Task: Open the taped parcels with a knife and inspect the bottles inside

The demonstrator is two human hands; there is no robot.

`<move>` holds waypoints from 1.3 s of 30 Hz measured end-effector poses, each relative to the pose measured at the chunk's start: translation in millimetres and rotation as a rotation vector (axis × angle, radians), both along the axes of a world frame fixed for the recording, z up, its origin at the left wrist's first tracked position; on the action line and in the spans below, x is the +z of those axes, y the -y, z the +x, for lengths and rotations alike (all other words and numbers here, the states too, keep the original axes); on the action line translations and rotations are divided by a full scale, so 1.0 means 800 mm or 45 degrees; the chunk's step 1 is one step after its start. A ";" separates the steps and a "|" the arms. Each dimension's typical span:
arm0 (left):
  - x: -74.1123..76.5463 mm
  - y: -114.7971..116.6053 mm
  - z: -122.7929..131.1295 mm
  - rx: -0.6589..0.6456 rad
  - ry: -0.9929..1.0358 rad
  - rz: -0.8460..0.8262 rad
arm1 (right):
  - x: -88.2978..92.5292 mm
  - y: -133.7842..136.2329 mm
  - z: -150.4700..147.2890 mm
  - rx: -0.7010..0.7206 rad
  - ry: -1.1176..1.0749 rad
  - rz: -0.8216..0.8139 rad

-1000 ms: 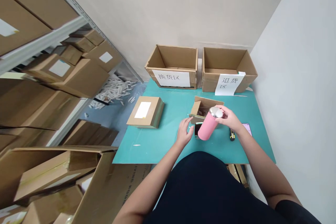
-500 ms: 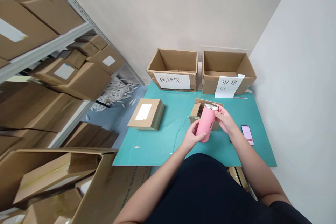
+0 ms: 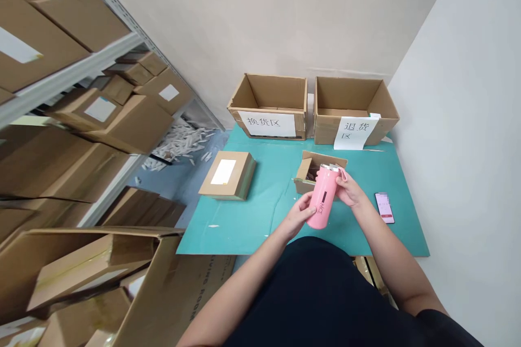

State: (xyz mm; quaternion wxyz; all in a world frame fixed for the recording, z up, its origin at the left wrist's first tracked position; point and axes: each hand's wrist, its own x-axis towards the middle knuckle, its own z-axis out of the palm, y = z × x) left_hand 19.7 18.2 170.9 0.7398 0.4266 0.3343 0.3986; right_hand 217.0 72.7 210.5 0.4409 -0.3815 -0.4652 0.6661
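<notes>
The left hand and right hand grip a pink bottle above the teal table, between box-laden shelves and a white wall.

The pink bottle hides part of the small open box behind it — and the contents there are too shadowed to identify. Some fingers of the left hand and right hand vanish behind the bottle. The writing on the phone is too small to read — while the shelving and large carton are cut off at the left edge.
</notes>
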 end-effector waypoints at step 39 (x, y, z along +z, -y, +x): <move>-0.013 0.003 0.002 0.080 -0.147 -0.013 | -0.008 0.015 -0.021 -0.171 -0.274 -0.224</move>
